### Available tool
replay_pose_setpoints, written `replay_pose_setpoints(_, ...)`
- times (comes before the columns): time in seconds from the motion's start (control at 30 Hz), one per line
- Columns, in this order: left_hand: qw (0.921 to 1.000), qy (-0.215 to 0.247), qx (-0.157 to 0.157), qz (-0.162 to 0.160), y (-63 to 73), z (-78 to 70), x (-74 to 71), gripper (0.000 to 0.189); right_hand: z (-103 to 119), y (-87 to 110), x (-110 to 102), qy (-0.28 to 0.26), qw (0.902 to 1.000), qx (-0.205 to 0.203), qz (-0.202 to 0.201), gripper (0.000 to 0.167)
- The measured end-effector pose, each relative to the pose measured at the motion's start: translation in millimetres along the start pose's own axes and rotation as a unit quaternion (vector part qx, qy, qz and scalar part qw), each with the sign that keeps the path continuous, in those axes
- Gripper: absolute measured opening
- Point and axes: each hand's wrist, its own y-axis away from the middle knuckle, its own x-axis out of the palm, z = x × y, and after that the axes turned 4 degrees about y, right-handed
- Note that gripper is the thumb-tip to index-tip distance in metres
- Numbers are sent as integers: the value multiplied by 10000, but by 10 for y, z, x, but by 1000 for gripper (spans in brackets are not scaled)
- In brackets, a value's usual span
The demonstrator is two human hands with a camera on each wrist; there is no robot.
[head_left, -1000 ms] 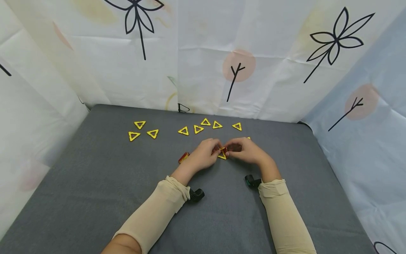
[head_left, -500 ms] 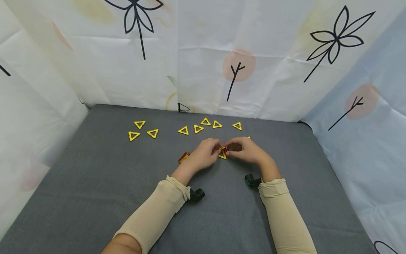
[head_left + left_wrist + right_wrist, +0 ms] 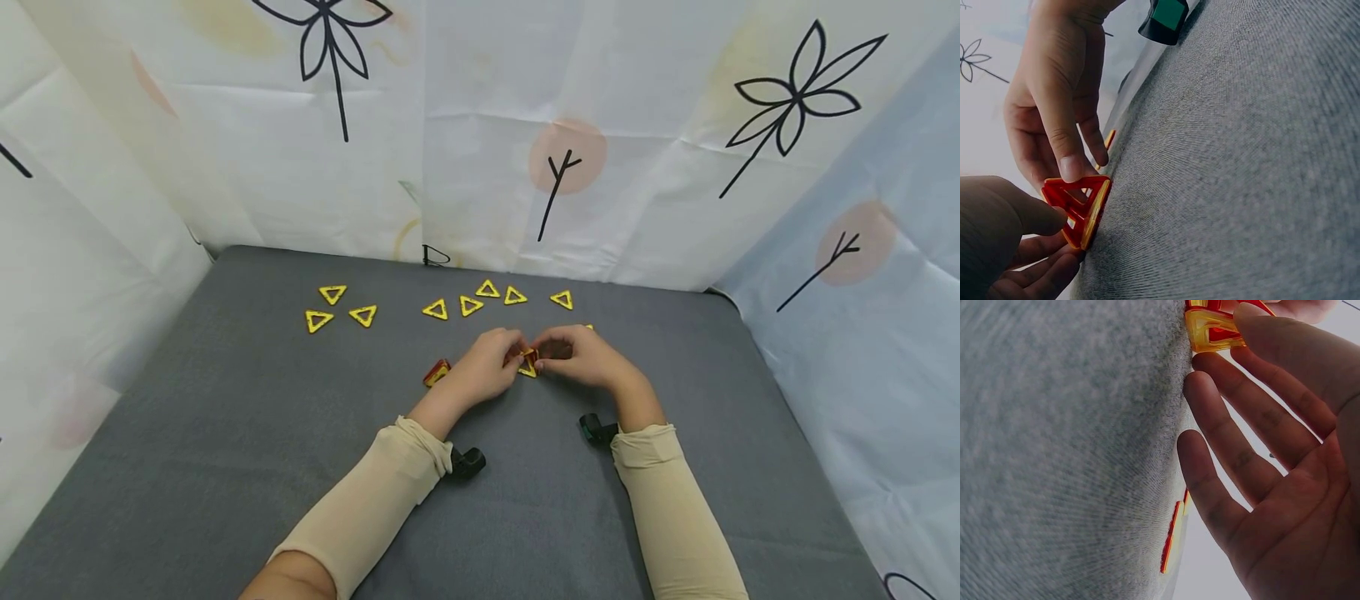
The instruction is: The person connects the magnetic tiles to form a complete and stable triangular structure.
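Both hands work on a small standing shape of red and yellow triangular magnetic tiles (image 3: 528, 364) on the cloth. In the left wrist view, the tiles (image 3: 1094, 212) lean together with open triangular middles. My left hand (image 3: 483, 367) pinches them, thumb in front and fingers behind. From the other side my right hand (image 3: 585, 357) pinches a corner between thumb and index finger. Its other fingers spread out loosely in the right wrist view, below the tiles (image 3: 1200, 328). Another red and yellow tile piece (image 3: 437, 373) sits beside my left wrist, partly hidden by it.
Flat yellow triangle tiles lie toward the back: a left group (image 3: 332, 294), several in the middle (image 3: 470, 306), one farther right (image 3: 562, 299). Another tile (image 3: 589, 327) is mostly hidden behind my right hand. Fabric walls rise beyond the grey table (image 3: 262, 467).
The head view shifts very slightly. Both hands stay in place on the tiles, and the loose tiles have not moved.
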Motion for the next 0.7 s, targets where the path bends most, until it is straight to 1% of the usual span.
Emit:
replay_pose_setpoints(0.27,10000,14,11,-26,3,-9,-3,14,-4,1,4,54,10000,-38,-25,30)
replay_pose_setpoints(0.47,10000,-31,-48,57,12,-42,-31,16,-4,-1,-2,55,10000,-64,-19,30)
replay_pose_setpoints(0.7,10000,5,-88,38,15,-44,-50,16,-3,-1,-5,73,10000,-25,-13,31)
